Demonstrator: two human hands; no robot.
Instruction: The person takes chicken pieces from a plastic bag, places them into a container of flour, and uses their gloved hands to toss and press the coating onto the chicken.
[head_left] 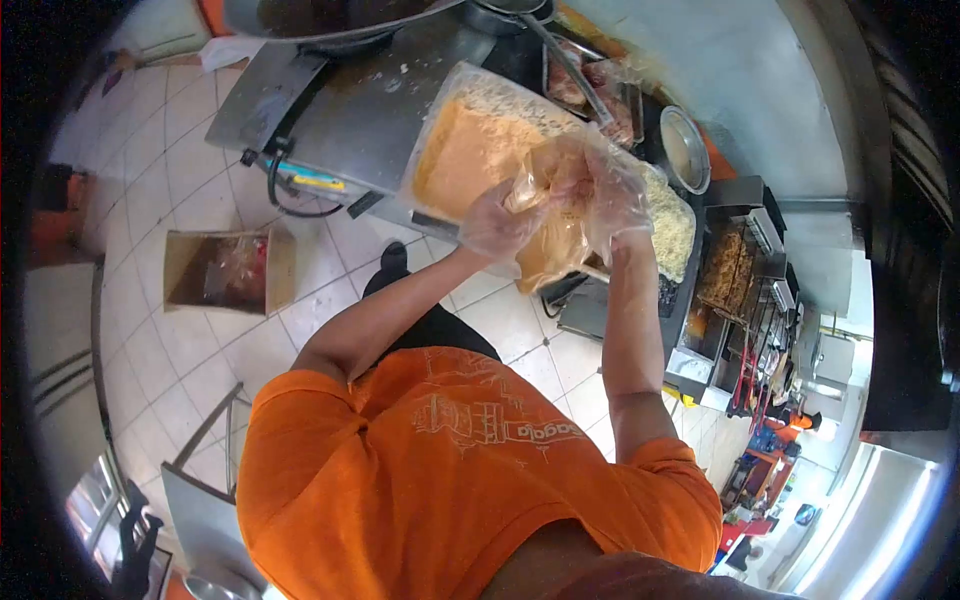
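Clear plastic bag (556, 252) is over the near right part of the orange-crumb tub (432, 165). Left hand (503, 222), gloved, pinches its left side. Right hand (618, 205), gloved, against its right side — can't tell finger closure, plastic hides it. Pale crumbs (672, 225) right; raw meat (612, 98) far — metal bowl (685, 148) right of it.

The shirt (470, 480) is orange with white print (490, 422), the powder (465, 150) peach.
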